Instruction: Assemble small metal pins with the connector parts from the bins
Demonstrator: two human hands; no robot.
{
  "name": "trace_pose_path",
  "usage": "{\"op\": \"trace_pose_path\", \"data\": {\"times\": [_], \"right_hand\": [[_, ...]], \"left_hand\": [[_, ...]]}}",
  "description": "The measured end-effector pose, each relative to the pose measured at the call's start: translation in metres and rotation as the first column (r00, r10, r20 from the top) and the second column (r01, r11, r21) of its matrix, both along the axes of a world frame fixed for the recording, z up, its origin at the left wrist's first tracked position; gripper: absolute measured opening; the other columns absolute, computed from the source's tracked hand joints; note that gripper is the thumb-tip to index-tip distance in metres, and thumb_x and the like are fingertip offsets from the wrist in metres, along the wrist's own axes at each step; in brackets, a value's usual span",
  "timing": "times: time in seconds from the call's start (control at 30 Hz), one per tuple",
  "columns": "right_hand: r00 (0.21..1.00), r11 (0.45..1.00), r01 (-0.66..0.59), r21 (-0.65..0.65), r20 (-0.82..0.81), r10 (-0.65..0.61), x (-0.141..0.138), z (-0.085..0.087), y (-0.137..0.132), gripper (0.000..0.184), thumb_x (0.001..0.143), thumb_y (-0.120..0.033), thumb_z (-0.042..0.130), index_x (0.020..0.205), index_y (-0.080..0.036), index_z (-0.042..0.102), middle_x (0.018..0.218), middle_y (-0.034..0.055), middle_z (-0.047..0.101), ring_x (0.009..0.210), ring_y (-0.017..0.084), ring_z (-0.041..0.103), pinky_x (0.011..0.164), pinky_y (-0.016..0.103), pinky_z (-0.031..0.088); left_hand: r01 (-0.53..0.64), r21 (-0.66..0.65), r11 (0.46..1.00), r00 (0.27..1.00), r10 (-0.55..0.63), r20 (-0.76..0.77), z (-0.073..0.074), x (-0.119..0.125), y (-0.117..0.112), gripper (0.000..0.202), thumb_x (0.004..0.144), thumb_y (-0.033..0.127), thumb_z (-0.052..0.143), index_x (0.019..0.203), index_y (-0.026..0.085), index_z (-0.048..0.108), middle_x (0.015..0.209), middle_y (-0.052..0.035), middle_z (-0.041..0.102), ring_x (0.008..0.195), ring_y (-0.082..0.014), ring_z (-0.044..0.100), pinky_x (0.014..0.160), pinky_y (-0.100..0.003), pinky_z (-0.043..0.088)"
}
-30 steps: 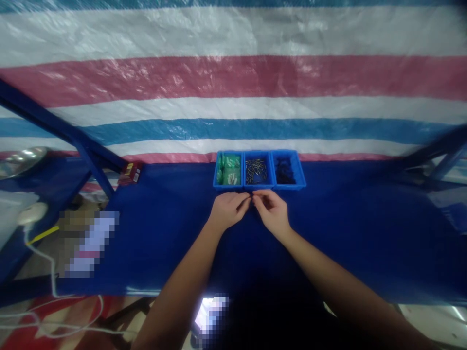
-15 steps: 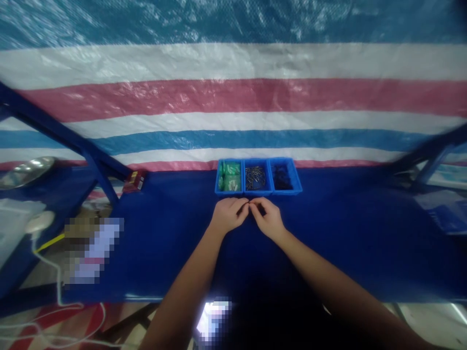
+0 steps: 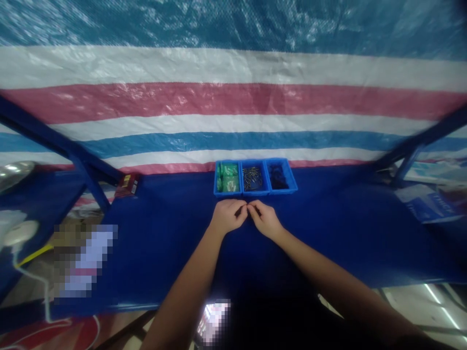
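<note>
My left hand (image 3: pixel 228 217) and right hand (image 3: pixel 264 218) rested on the table (image 3: pixel 164 233) just in front of the middle bin (image 3: pixel 254 192). Both were curled, fingertips pinched shut and meeting tip to tip, I judge to steady something tiny; it was too small to make out. The middle bin held metal pins. The green-parts bin (image 3: pixel 227 193) touched its left side and the dark-parts bin (image 3: pixel 282 190) its right, a row within easy reach. Well left of it lay a red box (image 3: pixel 126 185); behind it hung a striped tarp (image 3: pixel 233 97).

Blue bins (image 3: pixel 255 193) wall the far side; open tablecloth (image 3: pixel 164 233) spreads left and right.
</note>
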State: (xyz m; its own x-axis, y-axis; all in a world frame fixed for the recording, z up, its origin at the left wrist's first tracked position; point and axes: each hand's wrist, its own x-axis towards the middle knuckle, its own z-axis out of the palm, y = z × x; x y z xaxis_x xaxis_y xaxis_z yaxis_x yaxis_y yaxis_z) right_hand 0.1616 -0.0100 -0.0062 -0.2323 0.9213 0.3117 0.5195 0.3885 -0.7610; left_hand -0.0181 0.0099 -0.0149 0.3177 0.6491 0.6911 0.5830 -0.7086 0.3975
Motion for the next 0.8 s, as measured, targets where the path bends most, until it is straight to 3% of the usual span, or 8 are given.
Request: {"op": "trace_pose_path", "data": {"times": [0.5,0.8], "right_hand": [[0.986,0.997,0.077,0.004,0.151,-0.077,-0.002,-0.0042,-0.0016,0.025,0.101,-0.033,0.044,0.089,-0.022,0.062,0.073,0.0041,0.07,0.061,0.018,0.067,0.06,0.027,0.046],[0.983,0.994,0.106,-0.035,0.152,-0.1,-0.0016,-0.0006,-0.0021,0.026,0.102,-0.034,0.045,0.086,-0.022,0.062,0.075,0.0033,0.069,0.065,0.017,0.067,0.064,0.026,0.047]], "left_hand": [[0.06,-0.048,0.997,0.998,-0.059,0.011,0.0024,0.0021,0.0003,0.009,0.085,0.02,0.06,0.086,0.019,0.068,0.066,0.0002,0.069,0.057,-0.0143,0.064,0.061,-0.03,0.053],[0.072,-0.049,0.996,0.997,-0.071,0.01,0.0029,0.0018,0.0011,0.007,0.086,0.019,0.062,0.086,0.018,0.069,0.067,-0.0004,0.069,0.058,-0.0147,0.065,0.061,-0.029,0.051]]}}
